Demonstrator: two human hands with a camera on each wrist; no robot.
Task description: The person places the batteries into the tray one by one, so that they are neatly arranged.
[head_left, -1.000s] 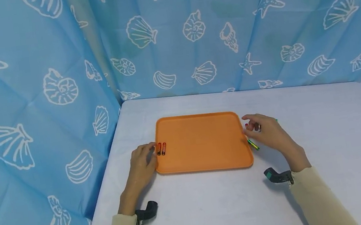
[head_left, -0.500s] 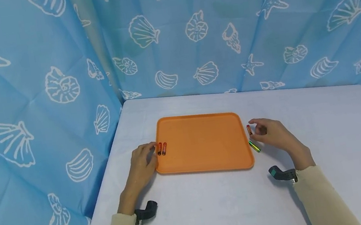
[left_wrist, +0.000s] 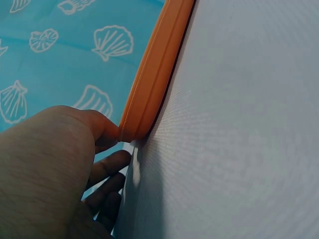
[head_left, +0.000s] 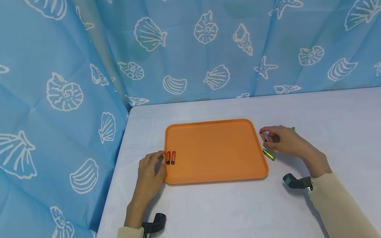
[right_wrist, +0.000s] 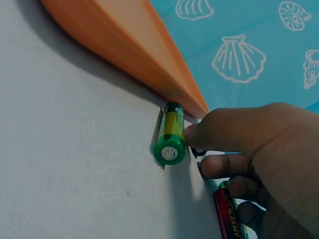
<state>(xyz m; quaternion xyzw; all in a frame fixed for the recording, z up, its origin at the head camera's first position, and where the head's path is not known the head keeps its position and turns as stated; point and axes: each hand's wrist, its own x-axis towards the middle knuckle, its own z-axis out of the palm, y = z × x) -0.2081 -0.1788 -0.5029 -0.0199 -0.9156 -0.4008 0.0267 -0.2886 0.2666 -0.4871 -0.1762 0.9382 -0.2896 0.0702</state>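
An orange tray [head_left: 213, 152] lies on the white table. Near its left rim, two red batteries [head_left: 173, 157] lie side by side. My left hand [head_left: 150, 175] touches the tray's left edge with thumb and fingertips; in the left wrist view its thumb [left_wrist: 105, 128] meets the tray corner. My right hand [head_left: 286, 141] pinches a red battery [head_left: 263, 136] beside the tray's right rim; in the right wrist view the thumb largely hides it. A green and yellow battery [right_wrist: 171, 134] lies right by that thumb. Under the curled lower fingers is another red battery [right_wrist: 227, 214].
Beyond the right hand, the end of a green battery [head_left: 293, 129] shows. A blue curtain [head_left: 180, 47] with white shells closes off the back and left of the table [head_left: 226, 219]. Each wrist wears a black camera mount [head_left: 296, 182].
My right hand has shifted slightly right and toward me, then its fingertips have closed in on the red battery, which now leans a little more. My left hand and the tray stay put.
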